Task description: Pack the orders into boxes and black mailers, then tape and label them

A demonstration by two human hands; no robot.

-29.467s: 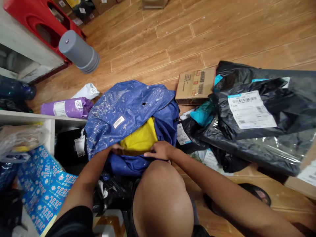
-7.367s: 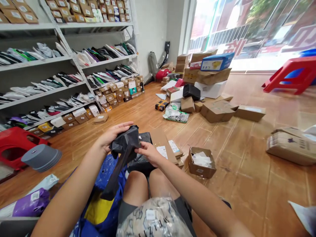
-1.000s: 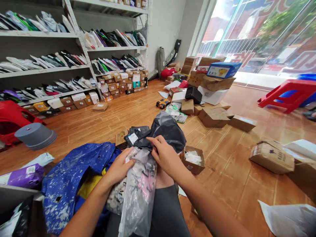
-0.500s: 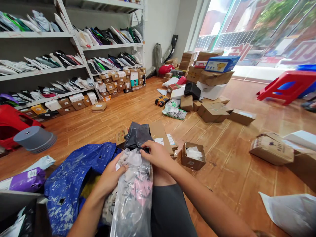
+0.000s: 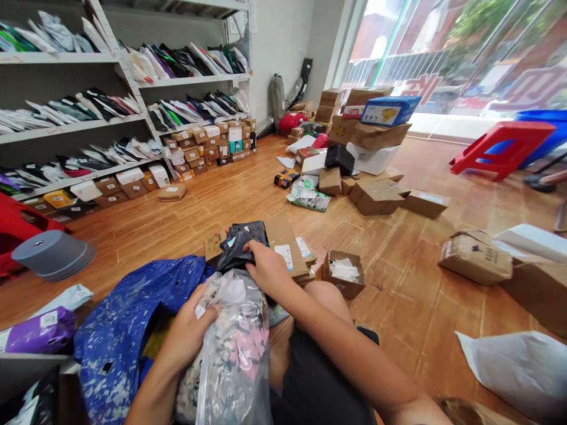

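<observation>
My left hand [image 5: 195, 327] is closed on the left edge of a clear plastic bag [image 5: 234, 348], its thumb over the front. Inside the bag lies folded pale cloth with black and pink print. At the bag's top, my right hand [image 5: 266, 265] pinches a dark grey plastic mailer [image 5: 234, 251]. The mailer looks crumpled and leans left above the clear bag's top edge. More patterned cloth [image 5: 186, 383] shows left of the bag. Behind the mailer are a black packet [image 5: 254, 229] and flat cardboard parcels [image 5: 283, 245].
A blue woven sack [image 5: 119, 324] and purple parcel [image 5: 42, 330] lie left. An open carton [image 5: 343, 274] stands beyond my right knee. Stacked boxes [image 5: 376, 195], shelves of parcels [image 5: 84, 124], and a red stool [image 5: 505, 150] are farther off.
My right hand has drawn slightly left and up with the grey mailer, which now tilts left and uncovers the black packet behind it. My left hand keeps its hold. The view has shifted slightly.
</observation>
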